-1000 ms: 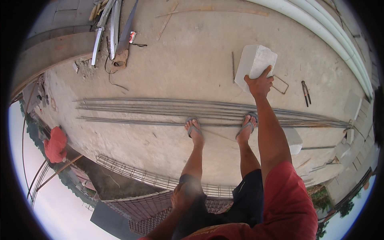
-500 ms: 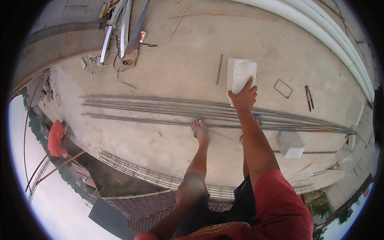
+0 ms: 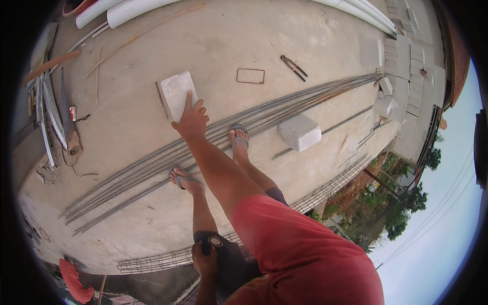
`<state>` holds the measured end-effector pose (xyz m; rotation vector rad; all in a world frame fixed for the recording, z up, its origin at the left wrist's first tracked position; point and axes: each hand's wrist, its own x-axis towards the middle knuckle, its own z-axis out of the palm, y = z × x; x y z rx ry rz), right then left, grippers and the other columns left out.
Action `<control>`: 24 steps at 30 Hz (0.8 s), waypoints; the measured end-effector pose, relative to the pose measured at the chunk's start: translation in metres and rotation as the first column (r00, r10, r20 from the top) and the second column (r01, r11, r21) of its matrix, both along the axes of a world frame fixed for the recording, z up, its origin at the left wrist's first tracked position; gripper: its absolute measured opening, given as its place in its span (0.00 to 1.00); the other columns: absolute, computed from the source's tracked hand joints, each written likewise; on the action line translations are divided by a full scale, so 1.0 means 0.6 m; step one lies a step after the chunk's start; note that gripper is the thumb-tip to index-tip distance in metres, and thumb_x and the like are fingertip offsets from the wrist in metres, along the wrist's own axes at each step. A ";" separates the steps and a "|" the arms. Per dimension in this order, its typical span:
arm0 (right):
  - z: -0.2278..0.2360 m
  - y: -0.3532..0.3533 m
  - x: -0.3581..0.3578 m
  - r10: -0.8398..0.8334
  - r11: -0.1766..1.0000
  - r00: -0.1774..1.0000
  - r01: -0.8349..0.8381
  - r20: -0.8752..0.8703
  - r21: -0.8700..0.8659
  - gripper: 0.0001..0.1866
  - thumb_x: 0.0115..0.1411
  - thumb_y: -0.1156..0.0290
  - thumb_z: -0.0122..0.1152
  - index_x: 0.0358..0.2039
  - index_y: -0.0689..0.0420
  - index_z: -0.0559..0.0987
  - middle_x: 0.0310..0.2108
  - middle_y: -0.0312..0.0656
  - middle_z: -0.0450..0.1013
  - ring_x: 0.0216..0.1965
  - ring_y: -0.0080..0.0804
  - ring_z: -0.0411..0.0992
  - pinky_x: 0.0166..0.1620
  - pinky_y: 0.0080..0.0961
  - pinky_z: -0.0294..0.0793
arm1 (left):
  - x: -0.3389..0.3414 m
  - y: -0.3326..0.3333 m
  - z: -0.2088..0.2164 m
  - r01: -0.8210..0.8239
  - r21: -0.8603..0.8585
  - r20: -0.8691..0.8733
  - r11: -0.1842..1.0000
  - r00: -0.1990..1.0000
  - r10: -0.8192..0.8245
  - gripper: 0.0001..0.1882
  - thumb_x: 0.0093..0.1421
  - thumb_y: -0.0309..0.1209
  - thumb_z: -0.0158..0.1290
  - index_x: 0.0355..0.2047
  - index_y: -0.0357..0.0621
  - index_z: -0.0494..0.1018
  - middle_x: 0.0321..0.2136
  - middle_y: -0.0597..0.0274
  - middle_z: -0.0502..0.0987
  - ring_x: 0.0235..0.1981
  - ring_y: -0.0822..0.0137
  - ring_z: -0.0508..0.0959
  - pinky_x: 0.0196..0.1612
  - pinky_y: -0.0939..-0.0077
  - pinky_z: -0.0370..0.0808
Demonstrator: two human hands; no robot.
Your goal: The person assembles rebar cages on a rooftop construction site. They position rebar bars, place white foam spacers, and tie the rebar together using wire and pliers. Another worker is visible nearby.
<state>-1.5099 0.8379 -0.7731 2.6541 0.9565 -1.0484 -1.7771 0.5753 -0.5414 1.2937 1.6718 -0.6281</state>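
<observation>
My right hand (image 3: 191,121) is closed on the near end of a pale grey building block (image 3: 177,92), thumb at its near left corner, index finger along the top, other fingers at the right edge. The underside is hidden, so I cannot tell whether it rests flat on the concrete floor (image 3: 213,48). Just left of it lies a short steel rod (image 3: 161,100). My left hand (image 3: 204,260) rests on my left knee, thumb and fingers apart, holding nothing. A second block (image 3: 300,132) sits by my right foot, over a single bar.
Long steel bars (image 3: 152,170) run under my sandalled feet. Pincers (image 3: 294,68) and a bent wire rectangle (image 3: 250,75) lie beyond. A handsaw (image 3: 72,142) is at left, white pipes (image 3: 137,10) at the back. A person in red (image 3: 75,279) is at lower left, past a rebar cage (image 3: 152,263).
My view has swung to the right, so the floor things appear turned and shifted left. My right hand stays on the block. My left hand now shows more clearly on my knee.
</observation>
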 end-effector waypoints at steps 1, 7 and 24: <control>0.004 0.006 0.000 -0.005 1.000 1.000 0.005 -0.021 0.001 0.64 0.39 0.43 0.70 0.67 0.49 0.40 0.59 0.57 0.50 0.51 0.49 0.62 0.45 0.47 0.70 | 0.000 0.002 0.000 0.005 0.001 -0.003 1.000 1.000 -0.005 0.27 0.47 0.36 0.58 0.48 0.39 0.70 0.50 0.49 0.69 0.51 0.48 0.69 0.53 0.58 0.67; 0.051 -0.047 0.063 0.052 0.991 0.995 -0.041 -0.084 0.131 0.57 0.45 0.44 0.66 0.67 0.50 0.43 0.60 0.53 0.51 0.57 0.51 0.59 0.50 0.55 0.64 | 0.016 0.005 0.001 0.021 0.017 0.004 1.000 1.000 -0.021 0.28 0.47 0.38 0.59 0.47 0.38 0.70 0.48 0.49 0.70 0.50 0.49 0.70 0.52 0.57 0.67; 0.471 -0.789 0.471 -0.040 0.973 0.945 -0.036 -0.325 -0.227 0.33 0.50 0.53 0.62 0.49 0.66 0.73 0.49 0.57 0.70 0.51 0.49 0.68 0.55 0.36 0.66 | 0.128 -0.008 0.229 0.018 0.045 0.035 0.999 0.999 -0.020 0.29 0.51 0.42 0.53 0.53 0.43 0.66 0.50 0.45 0.68 0.52 0.48 0.69 0.54 0.57 0.67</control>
